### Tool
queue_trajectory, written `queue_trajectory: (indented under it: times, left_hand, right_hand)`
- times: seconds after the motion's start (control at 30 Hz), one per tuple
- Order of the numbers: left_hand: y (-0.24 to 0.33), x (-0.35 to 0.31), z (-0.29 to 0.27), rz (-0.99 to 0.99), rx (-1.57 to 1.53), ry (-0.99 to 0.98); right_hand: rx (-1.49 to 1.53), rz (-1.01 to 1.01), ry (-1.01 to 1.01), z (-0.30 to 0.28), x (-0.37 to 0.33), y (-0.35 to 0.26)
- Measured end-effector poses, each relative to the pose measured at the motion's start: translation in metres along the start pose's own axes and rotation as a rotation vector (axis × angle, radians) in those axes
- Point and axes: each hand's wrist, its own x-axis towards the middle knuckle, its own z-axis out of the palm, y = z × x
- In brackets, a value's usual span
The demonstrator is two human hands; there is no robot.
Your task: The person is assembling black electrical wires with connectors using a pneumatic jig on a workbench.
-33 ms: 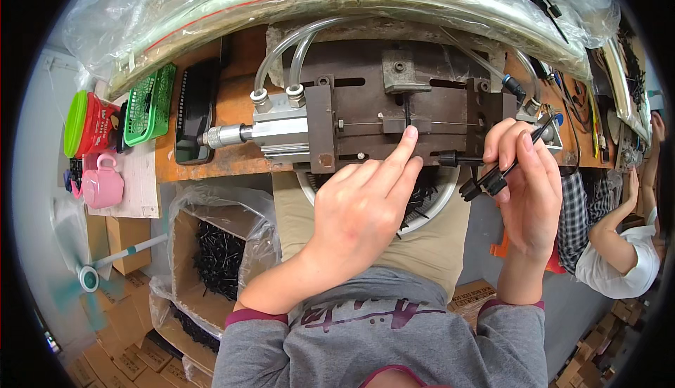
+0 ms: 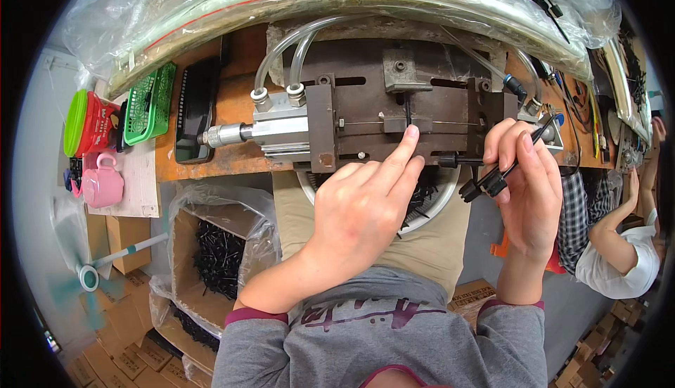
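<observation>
My left hand (image 2: 369,201) reaches over the front of a brown metal fixture (image 2: 365,110). Its index finger is stretched out, the tip at the lower end of a thin black rod (image 2: 408,110) standing in the fixture's middle block; whether it presses on it I cannot tell. My right hand (image 2: 531,191), by the fixture's right end, is closed on several black plastic pieces (image 2: 485,182) with knobbed ends and thin stems. One of them points left toward my left hand. On my lap, partly hidden by my left hand, sits a round pale basin (image 2: 448,194) with more black pieces.
An air cylinder (image 2: 281,133) with clear hoses (image 2: 304,54) adjoins the fixture's left side. Further left are a black tray (image 2: 195,110), a green basket (image 2: 150,106) and a pink cup (image 2: 103,184). A plastic-lined carton (image 2: 186,247) stands below. At right sits another person (image 2: 619,261).
</observation>
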Motion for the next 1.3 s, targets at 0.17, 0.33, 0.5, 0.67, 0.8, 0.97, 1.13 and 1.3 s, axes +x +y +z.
queue_trajectory:
  times: [0.17,0.33,0.5,0.67,0.8,0.97,1.13,1.3]
  left_hand:
    - [-0.001,0.001,-0.003,-0.022,-0.014,-0.049]
    - [-0.008,0.006,-0.008,-0.066,-0.289,-0.031]
    - [0.001,0.001,-0.028,-0.051,-0.864,-0.041]
    - [0.0,-0.009,-0.032,0.022,-0.637,0.047]
    - [-0.006,-0.004,-0.006,0.017,-0.187,0.089]
    - [-0.007,0.004,0.005,0.037,0.017,0.063]
    - [-0.006,0.008,0.0,0.03,-0.067,0.044]
    - [0.005,0.004,-0.01,0.104,-0.595,0.129]
  right_hand:
    - [0.12,0.056,-0.032,0.001,-0.001,0.001]
    - [0.272,0.134,-0.064,0.006,-0.001,0.006]
    - [0.246,0.138,-0.111,0.005,-0.002,0.014]
    - [-0.042,-0.12,0.259,0.002,-0.003,0.003]
    - [-0.001,-0.107,0.165,-0.003,-0.006,0.007]
    - [-0.018,-0.099,0.114,-0.002,-0.008,0.011]
    - [0.027,-0.04,0.125,0.004,-0.011,0.01]
    - [0.141,0.072,-0.027,0.012,-0.011,0.021]
